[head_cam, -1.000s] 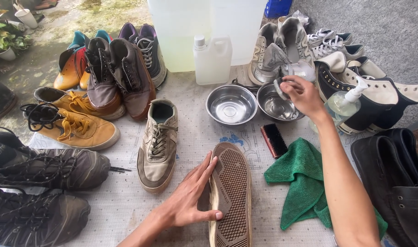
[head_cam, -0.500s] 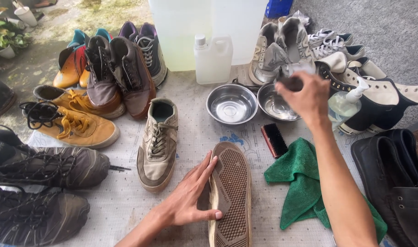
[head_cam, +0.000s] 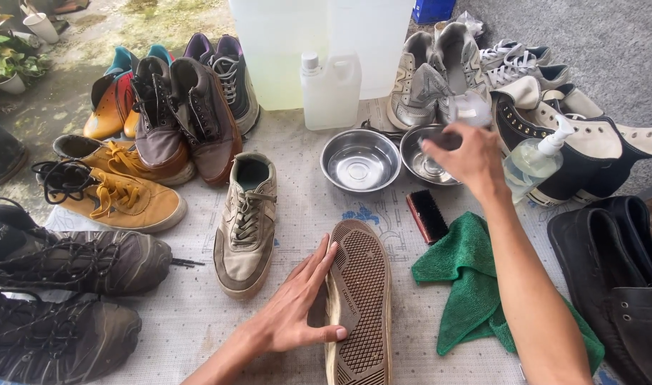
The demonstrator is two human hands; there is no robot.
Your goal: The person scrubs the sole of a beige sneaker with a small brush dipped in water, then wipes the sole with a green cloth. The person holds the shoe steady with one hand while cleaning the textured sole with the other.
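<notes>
Beige canvas shoe (head_cam: 359,303) is lying sole-up, brown waffle tread facing the camera, on the patterned mat (head_cam: 190,314) near its front edge. Left hand (head_cam: 297,310) is lying open, fingers spread flat against the shoe's side, thumb on the sole. Right hand (head_cam: 469,158) is hovering over the right steel bowl (head_cam: 420,165), closed around a small blurred object. Second steel bowl (head_cam: 359,160) sitting just left of it. Dark brush (head_cam: 427,215) and green cloth (head_cam: 476,285) lying right of the shoe.

- White plastic jug (head_cam: 331,89) with a white cap — at the mat's far edge, behind the steel bowls.
- Clear pump bottle (head_cam: 534,160), white nozzle — right, against the dark high-top shoes.
- Blue box (head_cam: 433,10) at the top edge.
</notes>
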